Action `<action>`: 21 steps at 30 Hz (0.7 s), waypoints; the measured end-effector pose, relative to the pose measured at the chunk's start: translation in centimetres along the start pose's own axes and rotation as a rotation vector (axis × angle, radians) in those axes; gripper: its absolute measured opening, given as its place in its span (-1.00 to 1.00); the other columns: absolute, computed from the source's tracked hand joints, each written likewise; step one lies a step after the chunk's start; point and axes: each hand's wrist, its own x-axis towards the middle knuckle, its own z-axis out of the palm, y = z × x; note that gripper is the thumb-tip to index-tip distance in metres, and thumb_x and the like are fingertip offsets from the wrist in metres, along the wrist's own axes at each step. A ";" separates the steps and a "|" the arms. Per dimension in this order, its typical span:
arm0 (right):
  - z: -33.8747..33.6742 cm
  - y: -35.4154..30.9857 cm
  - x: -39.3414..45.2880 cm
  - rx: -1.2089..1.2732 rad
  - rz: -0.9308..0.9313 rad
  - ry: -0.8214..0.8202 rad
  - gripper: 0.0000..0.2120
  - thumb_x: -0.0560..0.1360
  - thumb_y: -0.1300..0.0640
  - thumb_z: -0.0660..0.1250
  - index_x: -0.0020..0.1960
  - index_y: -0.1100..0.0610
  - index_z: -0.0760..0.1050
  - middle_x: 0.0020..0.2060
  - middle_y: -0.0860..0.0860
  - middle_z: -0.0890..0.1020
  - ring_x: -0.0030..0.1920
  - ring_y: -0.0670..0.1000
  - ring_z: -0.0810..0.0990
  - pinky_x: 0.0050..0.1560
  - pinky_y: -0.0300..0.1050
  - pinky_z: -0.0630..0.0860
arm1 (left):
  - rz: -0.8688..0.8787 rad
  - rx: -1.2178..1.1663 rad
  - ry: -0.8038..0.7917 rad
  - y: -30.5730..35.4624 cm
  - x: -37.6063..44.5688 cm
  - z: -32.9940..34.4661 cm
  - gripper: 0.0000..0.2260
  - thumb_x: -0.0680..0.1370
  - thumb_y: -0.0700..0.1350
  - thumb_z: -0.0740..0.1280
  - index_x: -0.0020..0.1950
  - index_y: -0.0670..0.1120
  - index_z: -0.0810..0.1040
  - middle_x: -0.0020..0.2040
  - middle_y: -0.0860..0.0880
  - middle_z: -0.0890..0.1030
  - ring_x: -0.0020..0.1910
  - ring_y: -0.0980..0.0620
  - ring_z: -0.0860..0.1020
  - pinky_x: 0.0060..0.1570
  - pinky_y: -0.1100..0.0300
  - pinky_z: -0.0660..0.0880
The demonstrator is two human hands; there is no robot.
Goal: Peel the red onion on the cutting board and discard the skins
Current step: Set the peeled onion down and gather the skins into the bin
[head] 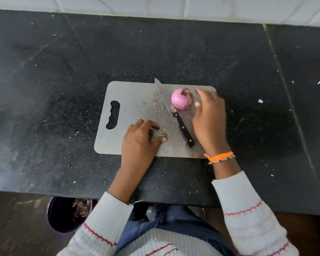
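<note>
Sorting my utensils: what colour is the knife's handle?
Black, with small silver rivets, seen in the head view: knife handle.

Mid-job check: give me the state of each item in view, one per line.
red onion: mostly peeled, a bit of dry skin left on its right side, resting on the board
knife: lying flat on the cutting board, not held
skin scraps: loose on the board by the left hand
right hand: open, beside the onion
bin: open, skins inside
</note>
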 end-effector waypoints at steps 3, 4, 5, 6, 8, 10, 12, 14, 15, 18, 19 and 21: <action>-1.9 1.9 -1.6 -0.058 0.105 -0.014 -0.82 0.48 0.35 0.26 -0.01 0.23 0.60 -0.06 0.17 0.59 -0.07 0.17 0.56 -0.04 0.08 0.51 | -0.007 -0.026 0.014 0.1 0.0 -0.2 -0.74 0.33 -0.01 0.50 -0.04 -0.06 0.60 -0.22 0.05 0.49 -0.17 0.01 0.45 -0.17 0.16 0.41; -2.2 2.1 -2.1 -0.057 0.120 -0.049 -0.88 0.47 0.32 0.31 -0.05 0.22 0.61 -0.09 0.15 0.60 -0.10 0.13 0.57 -0.07 0.08 0.53 | -0.007 -0.030 0.009 0.3 -0.1 -0.3 -0.75 0.34 -0.02 0.50 -0.04 -0.06 0.60 -0.21 0.04 0.50 -0.17 0.01 0.46 -0.16 0.17 0.41; -2.2 2.1 -2.6 -0.047 0.127 -0.079 -0.92 0.46 0.28 0.35 -0.08 0.20 0.61 -0.11 0.13 0.61 -0.12 0.10 0.59 -0.08 0.06 0.55 | -0.005 -0.033 0.003 0.5 -0.2 -0.3 -0.76 0.34 -0.03 0.50 -0.05 -0.05 0.60 -0.20 0.04 0.51 -0.16 0.01 0.47 -0.16 0.17 0.41; -2.2 2.0 -3.0 -0.034 0.133 -0.100 -0.93 0.44 0.24 0.39 -0.09 0.19 0.62 -0.12 0.11 0.62 -0.14 0.08 0.59 -0.09 0.03 0.56 | -0.001 -0.033 -0.004 0.6 -0.3 -0.4 -0.78 0.35 -0.04 0.50 -0.05 -0.04 0.60 -0.20 0.03 0.51 -0.17 0.01 0.47 -0.17 0.17 0.41; -1.7 1.8 -3.3 -0.026 0.144 -0.128 -0.92 0.42 0.19 0.44 -0.10 0.18 0.62 -0.13 0.09 0.62 -0.17 0.05 0.60 -0.14 -0.05 0.56 | 0.014 -0.020 -0.009 0.9 -0.5 -0.4 -0.79 0.36 -0.06 0.49 -0.05 -0.03 0.60 -0.19 0.04 0.52 -0.17 0.03 0.47 -0.19 0.21 0.38; -1.4 1.6 -3.3 -0.042 0.145 -0.126 -0.92 0.41 0.18 0.45 -0.13 0.18 0.62 -0.14 0.08 0.62 -0.19 0.03 0.59 -0.20 -0.12 0.53 | 0.013 -0.014 -0.010 0.9 -0.8 -0.5 -0.81 0.38 -0.07 0.47 -0.04 -0.02 0.59 -0.19 0.04 0.51 -0.18 0.04 0.47 -0.21 0.24 0.34; -1.2 1.5 -3.1 -0.061 0.131 -0.105 -0.94 0.41 0.19 0.44 -0.16 0.19 0.61 -0.15 0.08 0.62 -0.21 0.04 0.58 -0.24 -0.14 0.49 | 0.004 -0.017 -0.005 0.9 -0.9 -0.6 -0.82 0.39 -0.08 0.46 -0.03 -0.01 0.59 -0.19 0.05 0.52 -0.17 0.04 0.47 -0.21 0.24 0.35; -1.1 1.2 -3.0 -0.099 0.114 -0.116 -0.94 0.43 0.21 0.41 -0.18 0.21 0.61 -0.15 0.11 0.61 -0.22 0.06 0.58 -0.27 -0.15 0.47 | -0.001 -0.020 -0.002 0.7 -1.0 -0.7 -0.82 0.40 -0.09 0.45 -0.02 -0.02 0.59 -0.18 0.05 0.52 -0.17 0.04 0.48 -0.21 0.24 0.36; -1.1 1.1 -2.9 -0.128 0.109 -0.131 -0.93 0.44 0.22 0.40 -0.18 0.22 0.60 -0.15 0.12 0.61 -0.22 0.08 0.59 -0.28 -0.14 0.47 | -0.003 -0.019 -0.001 0.6 -1.0 -0.8 -0.82 0.40 -0.08 0.45 -0.01 -0.02 0.59 -0.17 0.05 0.52 -0.17 0.04 0.48 -0.22 0.24 0.37; -1.4 0.1 -2.8 -0.177 0.097 -0.148 -0.91 0.46 0.21 0.37 -0.17 0.23 0.57 -0.14 0.14 0.59 -0.17 0.11 0.57 -0.24 -0.09 0.48 | 0.005 -0.013 0.005 0.4 -1.0 -1.2 -0.82 0.42 -0.11 0.43 0.01 -0.04 0.59 -0.16 0.03 0.52 -0.18 0.03 0.48 -0.21 0.22 0.39; -1.5 -0.6 -2.8 -0.158 0.072 -0.128 -0.92 0.46 0.21 0.35 -0.15 0.23 0.56 -0.14 0.14 0.58 -0.15 0.10 0.55 -0.21 -0.08 0.47 | 0.012 -0.009 0.013 0.2 -0.9 -1.3 -0.82 0.43 -0.14 0.41 0.03 -0.05 0.58 -0.15 0.01 0.52 -0.18 0.02 0.48 -0.20 0.20 0.40; -1.6 -2.5 -2.9 -0.085 -0.010 -0.108 -0.94 0.48 0.22 0.33 -0.11 0.21 0.56 -0.12 0.11 0.58 -0.12 0.07 0.53 -0.18 -0.13 0.39 | 0.022 0.005 0.047 -0.3 -0.8 -1.6 -0.77 0.46 -0.24 0.35 0.11 -0.09 0.56 -0.12 -0.05 0.53 -0.20 -0.02 0.47 -0.19 0.14 0.42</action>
